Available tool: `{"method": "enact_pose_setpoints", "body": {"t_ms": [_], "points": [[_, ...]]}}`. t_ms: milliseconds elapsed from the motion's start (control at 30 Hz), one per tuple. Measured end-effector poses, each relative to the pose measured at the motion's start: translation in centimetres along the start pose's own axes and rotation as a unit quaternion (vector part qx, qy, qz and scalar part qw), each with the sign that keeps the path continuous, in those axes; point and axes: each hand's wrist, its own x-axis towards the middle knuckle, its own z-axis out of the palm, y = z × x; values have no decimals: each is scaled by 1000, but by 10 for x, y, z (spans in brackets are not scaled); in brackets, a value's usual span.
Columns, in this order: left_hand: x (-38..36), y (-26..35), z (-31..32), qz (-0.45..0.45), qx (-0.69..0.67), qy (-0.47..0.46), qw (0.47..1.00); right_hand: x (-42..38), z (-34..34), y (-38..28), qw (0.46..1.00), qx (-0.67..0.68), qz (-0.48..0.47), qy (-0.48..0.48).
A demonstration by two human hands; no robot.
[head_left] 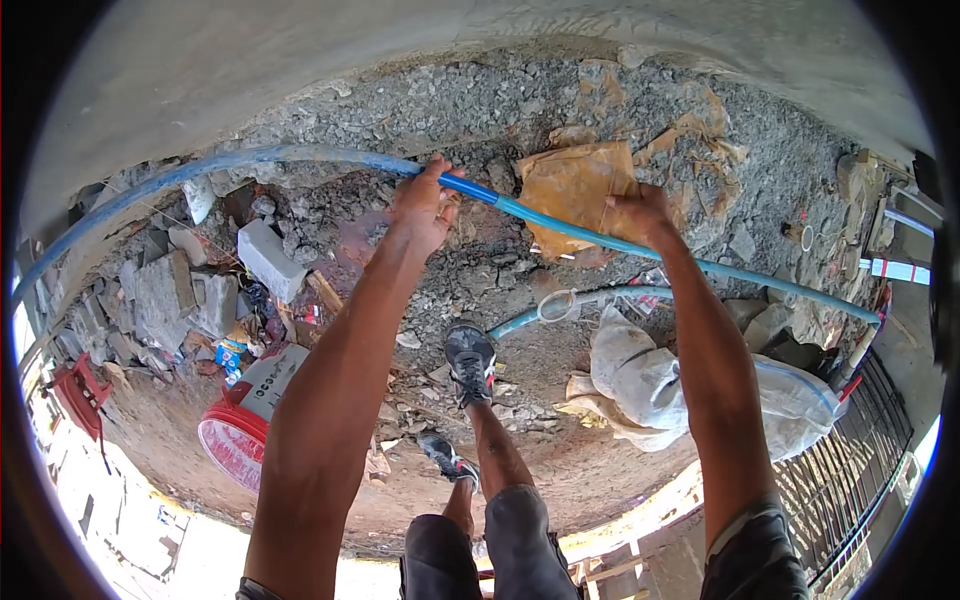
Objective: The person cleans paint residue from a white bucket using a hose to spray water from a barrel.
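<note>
A long blue hose (pixel 270 154) arches across the view. Near its middle a darker blue section (pixel 470 188) meets a thinner teal length (pixel 750 282) that runs to the right. My left hand (pixel 425 205) is closed around the hose just left of that darker section. My right hand (pixel 645 212) pinches the right edge of a crumpled brown paper sheet (pixel 570 190), its fingertips partly hidden. The teal length passes in front of the sheet's lower part and close below my right hand.
Rubble and broken blocks (pixel 270 258) lie on the left, beside a tipped red-and-grey bucket (pixel 265 400). A white sack (pixel 650 375) and another teal hose piece (pixel 515 322) lie to the right. Metal bars (pixel 850 450) stand at lower right; a concrete wall (pixel 300 70) rises ahead.
</note>
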Motion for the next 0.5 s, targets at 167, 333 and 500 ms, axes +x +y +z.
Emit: {"method": "enact_pose_setpoints", "body": {"t_ms": [167,333,500], "points": [[-3,8,0,-12,38,13,999,-49,-67,-51,963,198,-180,32],[-2,10,3,-3,38,13,999,-126,-66,-65,912,-54,-359,192],[-22,3,-17,21,71,11,997,-167,-22,-36,855,-183,-396,281]]}}
